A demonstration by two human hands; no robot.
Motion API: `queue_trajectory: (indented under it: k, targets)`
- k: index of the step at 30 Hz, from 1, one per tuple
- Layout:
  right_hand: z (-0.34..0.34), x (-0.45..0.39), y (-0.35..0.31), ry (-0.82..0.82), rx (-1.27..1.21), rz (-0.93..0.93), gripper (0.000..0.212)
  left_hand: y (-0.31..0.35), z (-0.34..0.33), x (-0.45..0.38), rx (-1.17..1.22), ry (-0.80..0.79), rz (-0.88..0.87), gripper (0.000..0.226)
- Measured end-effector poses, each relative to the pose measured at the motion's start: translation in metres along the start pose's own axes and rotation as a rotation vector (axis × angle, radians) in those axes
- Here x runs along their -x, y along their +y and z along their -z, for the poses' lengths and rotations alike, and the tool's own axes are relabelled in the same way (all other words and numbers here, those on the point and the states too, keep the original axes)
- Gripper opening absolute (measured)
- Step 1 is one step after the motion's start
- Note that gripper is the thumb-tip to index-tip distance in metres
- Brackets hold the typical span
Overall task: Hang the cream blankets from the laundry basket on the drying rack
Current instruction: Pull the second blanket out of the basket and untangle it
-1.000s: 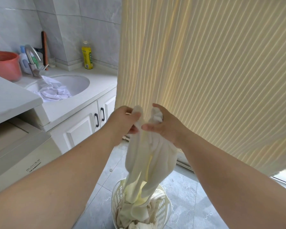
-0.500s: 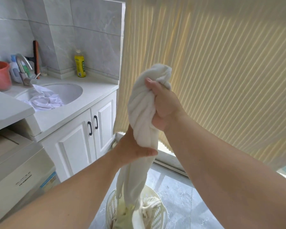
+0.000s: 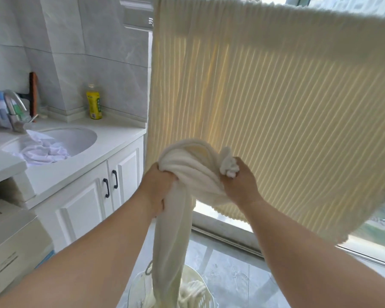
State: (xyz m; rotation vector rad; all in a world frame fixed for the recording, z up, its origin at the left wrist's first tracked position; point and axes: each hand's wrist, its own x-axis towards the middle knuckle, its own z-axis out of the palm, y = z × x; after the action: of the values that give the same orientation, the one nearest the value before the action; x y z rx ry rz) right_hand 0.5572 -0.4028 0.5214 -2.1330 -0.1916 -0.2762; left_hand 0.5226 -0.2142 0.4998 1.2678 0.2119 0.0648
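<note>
Laundry rm w/ hung cream blanket behind, your left grip & right grip both clutching bunched blanket, tail trailing into laundry basket.

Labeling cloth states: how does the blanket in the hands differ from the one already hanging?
The held blanket is bunched into a thick rope; the hung blanket is spread flat. The held one is gripped by the left hand and right hand, its tail trailing into the laundry basket; the hung one drapes from its top edge, untouched. Ribbing shows clearly on the hung blanket, less on the held one. Both are cream.
</note>
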Motion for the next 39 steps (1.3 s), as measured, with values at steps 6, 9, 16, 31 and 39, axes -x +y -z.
queue_trajectory:
  k: [6, 9, 16, 31, 39]
  targets:
    - [-0.018, 0.028, -0.006, -0.426, -0.686, -0.054, 0.053, 0.048, -0.044, 0.004, 0.230, -0.195, -0.068, 0.037]
    - [-0.003, 0.020, -0.013, -0.539, -0.773, -0.005, 0.085, 0.063, -0.068, 0.011, 0.148, -0.259, -0.102, 0.045]
    - [0.035, 0.000, -0.012, -0.412, -0.891, -0.003, 0.057, 0.075, -0.107, 0.025, -0.017, -0.475, -0.288, 0.056]
    - [0.129, -0.004, -0.041, -0.605, -1.344, -0.167, 0.043, -0.084, -0.146, 0.073, -0.414, 0.181, 0.003, 0.058]
    - [0.224, -0.003, 0.014, -0.104, -0.970, 0.310, 0.042, -0.066, -0.188, 0.105, -0.456, 0.226, -0.090, 0.008]
